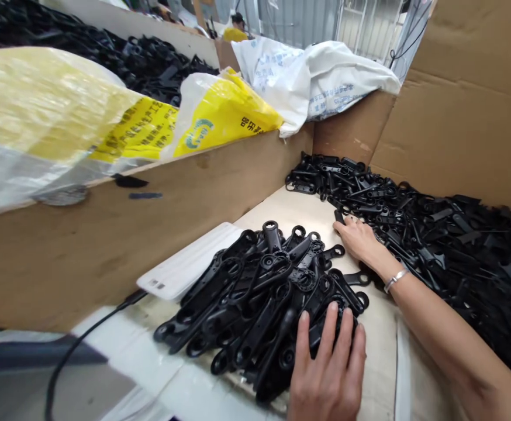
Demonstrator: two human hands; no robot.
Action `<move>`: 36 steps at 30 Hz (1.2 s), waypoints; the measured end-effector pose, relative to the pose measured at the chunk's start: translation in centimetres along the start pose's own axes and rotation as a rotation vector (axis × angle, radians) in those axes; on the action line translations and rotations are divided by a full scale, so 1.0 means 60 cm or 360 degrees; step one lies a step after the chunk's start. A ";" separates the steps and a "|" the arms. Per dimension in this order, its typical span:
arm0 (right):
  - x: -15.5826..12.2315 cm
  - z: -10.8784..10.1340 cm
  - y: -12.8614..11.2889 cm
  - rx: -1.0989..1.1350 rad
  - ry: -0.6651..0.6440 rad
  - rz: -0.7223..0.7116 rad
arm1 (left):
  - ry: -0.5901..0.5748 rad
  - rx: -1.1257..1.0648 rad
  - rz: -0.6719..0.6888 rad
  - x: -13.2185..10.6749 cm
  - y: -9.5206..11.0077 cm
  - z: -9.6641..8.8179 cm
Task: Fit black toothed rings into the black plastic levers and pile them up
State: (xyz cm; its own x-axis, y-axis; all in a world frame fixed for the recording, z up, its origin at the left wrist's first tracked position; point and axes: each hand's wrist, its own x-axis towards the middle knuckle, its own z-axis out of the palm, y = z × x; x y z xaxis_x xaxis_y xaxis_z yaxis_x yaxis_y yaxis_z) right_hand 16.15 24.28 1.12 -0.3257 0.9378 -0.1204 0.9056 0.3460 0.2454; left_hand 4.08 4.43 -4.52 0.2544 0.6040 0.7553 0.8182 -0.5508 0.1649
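A heap of black plastic arms with ring-shaped ends [255, 292] lies in front of me on the pale work surface. My left hand [328, 368] rests against the near right edge of this heap, its fingers stretched out and a little apart. Farther off, my right hand [359, 238], with a silver bracelet on the wrist, is at the edge of a larger pile of black parts [413, 228]. Its fingers are curled round a small black plastic part [338, 217], whose end sticks out by the fingertips.
A flat white device [189, 260] with a black cable [75, 345] lies beside the heap. A wooden board [159, 234] walls off the left, cardboard [466, 111] the right. Yellow-and-clear plastic bags [133, 128] and a white sack [317, 79] drape over the walls. A person [237, 28] is far back.
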 end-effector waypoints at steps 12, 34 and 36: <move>-0.198 0.016 0.069 -0.0065 -0.0075 -0.0020 | -0.0243 0.0222 0.0333 0.011 -0.019 -0.012; -0.492 0.077 0.085 0.0314 0.0351 0.0431 | -0.0292 0.0084 0.0291 0.036 0.042 -0.034; -0.488 0.086 0.067 0.0335 0.0367 0.0447 | -0.0231 -0.0215 0.0314 0.029 0.060 -0.039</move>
State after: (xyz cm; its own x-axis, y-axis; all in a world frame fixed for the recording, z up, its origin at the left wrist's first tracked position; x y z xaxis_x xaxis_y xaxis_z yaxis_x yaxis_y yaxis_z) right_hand 30.76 -1.95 0.68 -0.0892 0.9851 0.1473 0.9958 0.0851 0.0335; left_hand 6.28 2.13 -1.12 0.4812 0.5480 0.6842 0.6717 -0.7320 0.1139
